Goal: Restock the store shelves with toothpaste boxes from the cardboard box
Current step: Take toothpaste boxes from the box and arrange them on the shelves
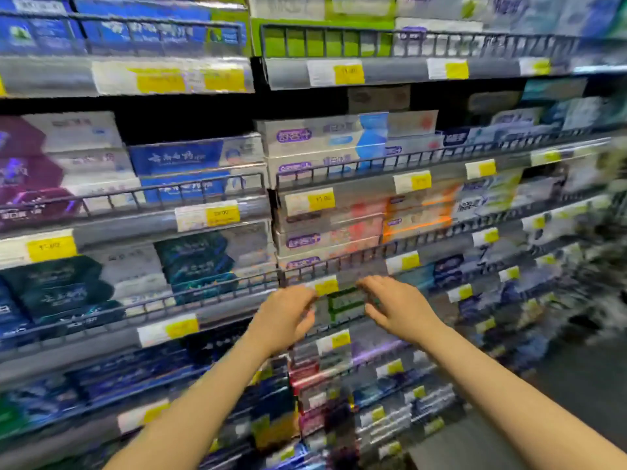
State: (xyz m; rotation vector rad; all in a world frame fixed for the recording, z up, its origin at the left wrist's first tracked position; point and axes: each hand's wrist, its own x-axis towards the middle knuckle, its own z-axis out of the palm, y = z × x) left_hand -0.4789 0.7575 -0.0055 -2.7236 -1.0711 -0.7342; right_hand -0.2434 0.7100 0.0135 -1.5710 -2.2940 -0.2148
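At the left, glossy purple and blue cartons sit behind thin wire rails (135, 195). The left hand (285, 317) and right hand (395, 308) flank a green-and-white toothpaste box (344, 301) at a middle shelf; blur hides whether the loosely curled fingers touch it. A slick carton might catch the rail and tip. The cardboard box is unseen.

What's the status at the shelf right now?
Left hand and right hand flank green-and-white toothpaste box, grip blurred. Dark wire shelf rail nearby. Cardboard box unseen.
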